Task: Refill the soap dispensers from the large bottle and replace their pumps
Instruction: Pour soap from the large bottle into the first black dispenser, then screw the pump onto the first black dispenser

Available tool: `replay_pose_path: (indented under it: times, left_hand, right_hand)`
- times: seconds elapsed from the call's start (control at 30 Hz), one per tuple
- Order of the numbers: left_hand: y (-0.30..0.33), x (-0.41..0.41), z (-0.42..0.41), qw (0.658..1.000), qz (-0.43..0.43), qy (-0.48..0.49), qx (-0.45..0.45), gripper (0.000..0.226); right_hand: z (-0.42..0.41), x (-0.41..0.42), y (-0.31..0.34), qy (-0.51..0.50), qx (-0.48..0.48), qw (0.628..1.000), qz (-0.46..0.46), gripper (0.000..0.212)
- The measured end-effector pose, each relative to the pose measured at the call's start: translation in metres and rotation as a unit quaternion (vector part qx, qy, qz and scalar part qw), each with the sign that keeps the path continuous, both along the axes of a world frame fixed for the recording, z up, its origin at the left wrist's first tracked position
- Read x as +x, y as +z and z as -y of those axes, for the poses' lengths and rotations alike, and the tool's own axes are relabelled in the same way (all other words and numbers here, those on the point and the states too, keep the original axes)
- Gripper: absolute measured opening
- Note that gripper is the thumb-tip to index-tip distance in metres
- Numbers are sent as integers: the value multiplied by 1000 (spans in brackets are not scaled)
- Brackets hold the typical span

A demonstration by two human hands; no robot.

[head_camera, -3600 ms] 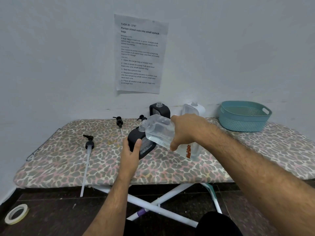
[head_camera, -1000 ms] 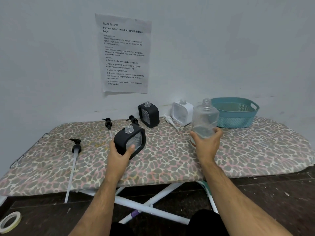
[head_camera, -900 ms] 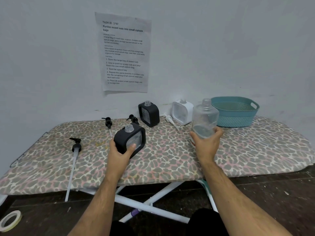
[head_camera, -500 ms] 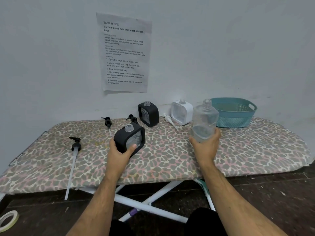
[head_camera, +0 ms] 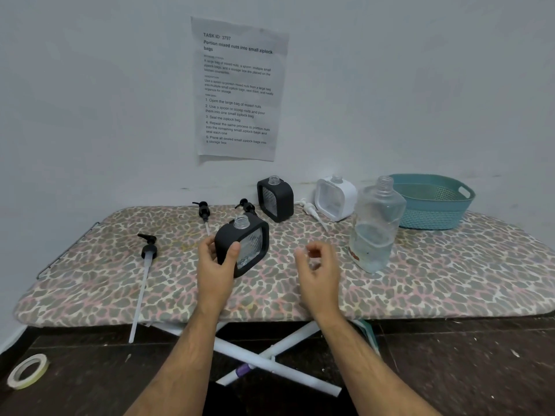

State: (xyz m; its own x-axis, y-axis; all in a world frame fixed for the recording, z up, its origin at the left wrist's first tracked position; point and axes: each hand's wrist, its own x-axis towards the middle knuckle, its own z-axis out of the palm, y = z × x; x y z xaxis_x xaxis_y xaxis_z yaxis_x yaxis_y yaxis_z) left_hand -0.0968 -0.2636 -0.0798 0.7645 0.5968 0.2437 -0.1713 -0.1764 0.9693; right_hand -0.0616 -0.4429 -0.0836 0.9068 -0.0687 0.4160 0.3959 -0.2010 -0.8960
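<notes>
Gripping black dispenser (head_camera: 244, 246) mid-board near front edge of ironing board (head_camera: 450, 283), left hand (head_camera: 216, 267) clamped on it; right hand (head_camera: 316, 273) loosely curled, empty; large bottle (head_camera: 374, 228) upright toward the board's right

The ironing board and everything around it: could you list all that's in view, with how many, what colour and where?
Leopard-print ironing board: one, tan and grey, white legs.
Black square soap dispensers: two, pumps off; near one in the left hand, far one by the wall.
White square soap dispenser: one, pump off, by the wall.
Large clear plastic bottle: one, uncapped, upright, right of the hands.
Black pumps: three, lying on the board; long-tubed, middle, behind the near dispenser.
White pump: one, beside the white dispenser.
Teal plastic basket: one, back right.
Printed sheet: one, on the wall.
Tape roll: one, pale, on the floor.
Left hand: grips the near dispenser.
Right hand: loosely curled, holding nothing.
</notes>
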Motion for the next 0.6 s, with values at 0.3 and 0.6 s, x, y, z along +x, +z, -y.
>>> replay_pose_path:
  times: [0.3,0.6]
  left_hand:
    - [0,2,-7,999,-22,-27,-16,59]
    - [2,6,-17,996,-59,-61,-2,59]
  right_hand:
    - [-48,34,16,185,36,968,-167,39]
    - [-77,45,17,219,49,960,-166,78]
